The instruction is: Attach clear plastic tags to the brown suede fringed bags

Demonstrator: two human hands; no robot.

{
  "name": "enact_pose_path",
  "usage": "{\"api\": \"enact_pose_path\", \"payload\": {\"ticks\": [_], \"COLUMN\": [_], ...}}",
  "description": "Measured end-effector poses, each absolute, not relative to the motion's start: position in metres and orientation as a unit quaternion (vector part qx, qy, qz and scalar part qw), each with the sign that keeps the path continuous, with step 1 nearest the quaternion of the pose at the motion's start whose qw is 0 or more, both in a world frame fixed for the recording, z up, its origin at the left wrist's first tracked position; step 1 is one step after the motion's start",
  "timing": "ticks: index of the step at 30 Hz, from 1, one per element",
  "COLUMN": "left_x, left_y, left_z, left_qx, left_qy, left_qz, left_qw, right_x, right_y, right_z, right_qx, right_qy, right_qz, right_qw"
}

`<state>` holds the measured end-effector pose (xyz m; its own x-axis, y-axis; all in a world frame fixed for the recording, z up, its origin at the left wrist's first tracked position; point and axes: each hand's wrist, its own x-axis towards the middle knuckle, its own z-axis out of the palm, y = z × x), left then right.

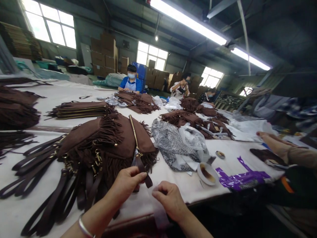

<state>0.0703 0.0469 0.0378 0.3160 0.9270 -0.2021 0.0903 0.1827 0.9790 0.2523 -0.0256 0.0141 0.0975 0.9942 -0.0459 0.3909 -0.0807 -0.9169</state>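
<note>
My left hand [123, 185], with a silver bangle at its wrist, pinches a dark brown leather zipper pull [148, 180]. That pull hangs from the gold zipper [133, 130] of a brown fringed bag [123, 132]. Close by on the right, my right hand [170, 200] is closed with thumb and forefinger together on a thin translucent strip [159, 211], which hangs below the fingers. Dark brown wrist straps [53, 201] with gold clasps spread out from the pile of bags on the left.
Beyond the hands lie a grey knitted cloth [164, 145], a small white bowl [208, 174] with brown residue and a purple plastic bag [242, 177]. Stacked brown pouches [81, 110] stand farther back. Another person's arm [279, 148] reaches in at right; several people sit across.
</note>
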Motion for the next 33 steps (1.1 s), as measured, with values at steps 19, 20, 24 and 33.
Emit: {"api": "enact_pose_path", "payload": {"ticks": [19,20,24,33], "left_x": [0.073,0.073,0.074,0.083], "left_y": [0.048,0.048,0.047,0.041], "left_z": [0.031,0.031,0.030,0.041], "left_qx": [0.534,0.532,0.520,0.529], "left_qy": [0.480,0.478,0.469,0.480], "left_qz": [0.356,0.358,0.362,0.372], "left_qw": [0.599,0.600,0.615,0.593], "right_x": [0.258,0.258,0.256,0.252], "right_y": [-0.028,-0.027,-0.027,-0.026], "right_z": [0.008,0.007,0.007,0.011], "right_qx": [-0.635,-0.635,-0.629,-0.636], "right_qy": [-0.549,-0.550,-0.555,-0.542], "right_qz": [0.379,0.378,0.381,0.387], "right_qw": [0.389,0.390,0.389,0.391]}}
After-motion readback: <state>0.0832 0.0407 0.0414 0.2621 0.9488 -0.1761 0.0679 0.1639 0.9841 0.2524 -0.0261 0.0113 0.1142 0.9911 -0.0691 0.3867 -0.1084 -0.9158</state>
